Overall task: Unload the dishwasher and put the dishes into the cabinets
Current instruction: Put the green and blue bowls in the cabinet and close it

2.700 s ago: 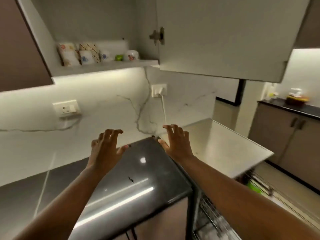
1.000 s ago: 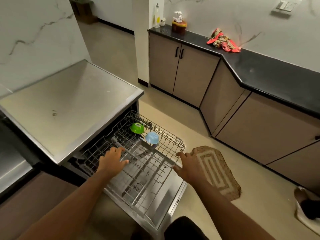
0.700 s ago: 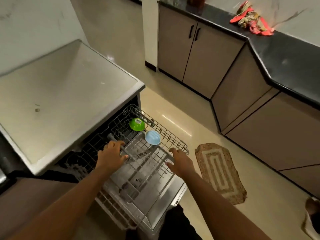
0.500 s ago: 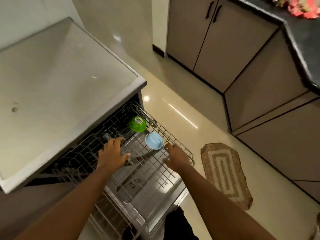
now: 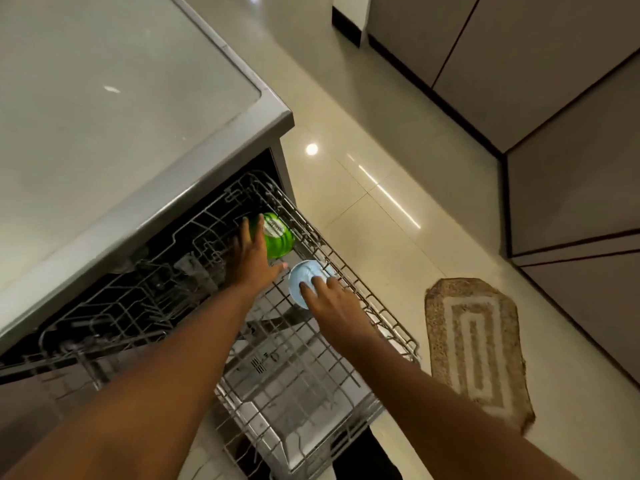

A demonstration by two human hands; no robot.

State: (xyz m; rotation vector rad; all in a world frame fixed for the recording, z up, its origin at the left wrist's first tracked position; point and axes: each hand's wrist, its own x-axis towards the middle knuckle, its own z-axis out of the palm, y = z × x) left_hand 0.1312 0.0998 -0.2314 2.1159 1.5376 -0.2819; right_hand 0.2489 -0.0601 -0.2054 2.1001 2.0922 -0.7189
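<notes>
The dishwasher's wire rack (image 5: 375, 308) is pulled out over the open door. Two upturned bowls sit at its far right corner: a green bowl (image 5: 278, 239) and, just nearer, a light blue bowl (image 5: 303, 277). My left hand (image 5: 251, 259) reaches over the rack with its fingers spread against the green bowl's left side and its thumb out. My right hand (image 5: 330, 303) lies with its fingertips on the blue bowl's base, not closed round it. The rest of the rack holds nothing that I can make out.
The dishwasher's steel top (image 5: 104, 98) overhangs the rack's back on the left. A woven mat (image 5: 479, 348) lies on the tiled floor to the right of the door. Brown base cabinets (image 5: 571, 202) run along the right side.
I turned from the open wall cabinet down to the dishwasher. Both hands slid forward along the rack; the left now touches the green bowl, the right the blue bowl.
</notes>
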